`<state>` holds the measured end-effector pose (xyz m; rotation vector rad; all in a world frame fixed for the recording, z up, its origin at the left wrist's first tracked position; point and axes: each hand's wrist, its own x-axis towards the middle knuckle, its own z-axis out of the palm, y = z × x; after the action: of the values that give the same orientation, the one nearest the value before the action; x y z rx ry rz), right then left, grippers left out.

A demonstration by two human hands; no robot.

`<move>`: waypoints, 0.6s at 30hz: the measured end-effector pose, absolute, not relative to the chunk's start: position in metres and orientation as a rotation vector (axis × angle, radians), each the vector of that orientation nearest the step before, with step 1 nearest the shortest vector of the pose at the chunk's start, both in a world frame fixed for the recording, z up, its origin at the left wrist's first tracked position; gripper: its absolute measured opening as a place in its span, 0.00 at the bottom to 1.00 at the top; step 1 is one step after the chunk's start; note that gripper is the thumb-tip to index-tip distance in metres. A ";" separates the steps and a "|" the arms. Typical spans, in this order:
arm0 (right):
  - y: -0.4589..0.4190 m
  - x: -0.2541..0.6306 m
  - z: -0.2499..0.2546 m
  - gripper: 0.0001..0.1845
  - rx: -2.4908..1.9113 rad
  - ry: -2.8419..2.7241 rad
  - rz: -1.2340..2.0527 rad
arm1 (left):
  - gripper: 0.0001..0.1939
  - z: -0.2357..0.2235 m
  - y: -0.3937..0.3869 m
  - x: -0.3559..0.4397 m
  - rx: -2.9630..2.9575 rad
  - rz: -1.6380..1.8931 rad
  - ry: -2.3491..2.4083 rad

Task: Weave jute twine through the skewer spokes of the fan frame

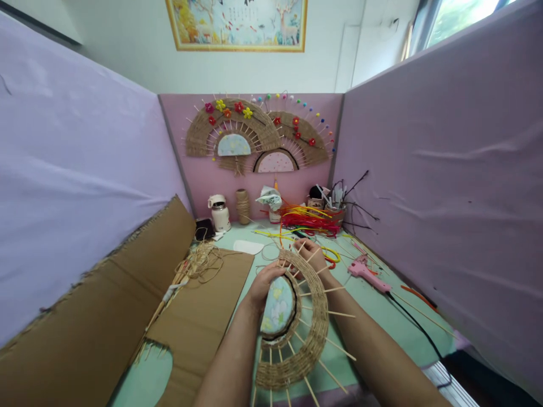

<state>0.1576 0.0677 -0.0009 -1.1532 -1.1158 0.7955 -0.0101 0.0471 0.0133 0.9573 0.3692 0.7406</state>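
Note:
A half-round woven fan (317, 316) of brown twine on thin wooden sticks is held upended over the table, its sticks pointing right and down. Its inner half-circle (278, 305) is covered in pale blue floral cloth with a dark braided edge. My left hand (263, 285) grips the fan at this inner part, thumb on top. My right hand (313, 257) is closed at the far end of the woven band, beside the stick tips. Its fingertips are pinched together; what lies between them is too small to make out.
A pink glue gun (367, 272) with a black cord lies right. Cardboard (203, 316) and tangled twine (206, 261) are left. Behind stand a white flask (219, 215), a twine spool (242, 207) and red and yellow pipe cleaners (309, 219). Finished fans (195, 135) hang on the back panel.

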 end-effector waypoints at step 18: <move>0.067 0.156 -0.001 0.15 -1.010 -1.055 0.821 | 0.11 0.018 0.031 -0.006 0.994 0.488 0.370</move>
<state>0.1564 0.0675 -0.0012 -1.0101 -1.0552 0.8211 -0.0059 0.0312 0.0177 0.9936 0.3701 0.4881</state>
